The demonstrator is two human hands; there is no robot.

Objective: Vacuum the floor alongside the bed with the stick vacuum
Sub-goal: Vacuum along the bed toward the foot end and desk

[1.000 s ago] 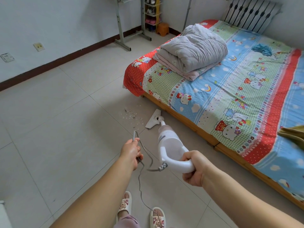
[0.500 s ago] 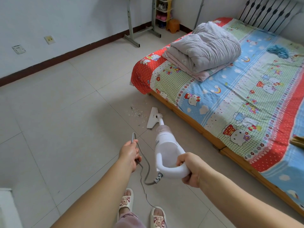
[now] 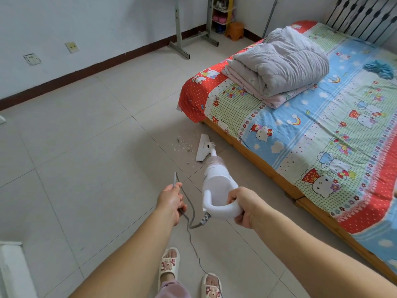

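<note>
Some crumbs (image 3: 183,145) on tiled floor (image 3: 86,147) (bedside).

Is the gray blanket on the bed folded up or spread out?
Folded up. The gray blanket sits as a thick bundle in layers near the corner of the bed, with the sheet showing around it.

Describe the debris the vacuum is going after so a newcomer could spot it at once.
Start at the low wooden-framed bed with the cartoon-print sheet and go to its near red corner. On the pale floor tiles just off that corner lies the white vacuum floor head. The scatter of small pale crumbs lies along its left edge, the only loose litter on the tiles.
</note>
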